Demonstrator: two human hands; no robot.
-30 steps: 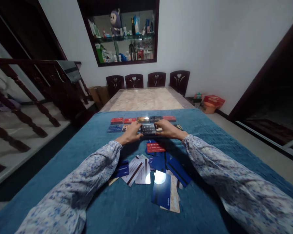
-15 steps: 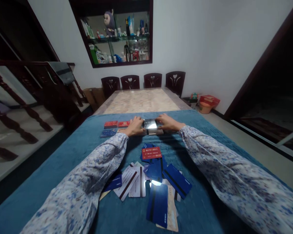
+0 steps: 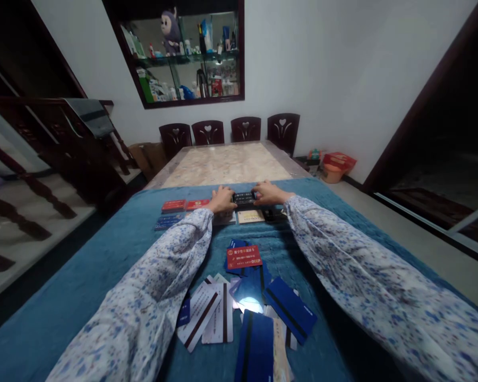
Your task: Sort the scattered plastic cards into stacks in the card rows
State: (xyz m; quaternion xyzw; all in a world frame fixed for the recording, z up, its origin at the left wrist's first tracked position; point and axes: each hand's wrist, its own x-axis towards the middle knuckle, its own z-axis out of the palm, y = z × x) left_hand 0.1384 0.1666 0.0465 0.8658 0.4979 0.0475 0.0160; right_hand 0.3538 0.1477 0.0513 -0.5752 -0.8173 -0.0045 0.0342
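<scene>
Head cam: left hand point(image 3: 223, 199) and right hand point(image 3: 268, 193) both gripping the black card stack point(image 3: 244, 198), its ends hidden under them, just behind a pale stack point(image 3: 250, 216). Blue card point(image 3: 255, 345) is cut off at bottom. Wall cabinet point(image 3: 241, 48) holds a purple plush point(image 3: 170, 34), dark flask point(image 3: 202, 83), rest too small to ID.

- four chairs point(image 3: 237, 132) with heart-shaped cutouts beyond the table's point(image 3: 231, 164) far end;
- cabinet point(image 3: 241, 53), purple plush toy point(image 3: 171, 36) on its upper shelf point(image 3: 189, 57);
- wooden railing point(image 3: 35, 101), grey cloth point(image 3: 90, 115) draped over it;
- orange tub point(image 3: 331, 174) near the white wall point(image 3: 342, 63)
</scene>
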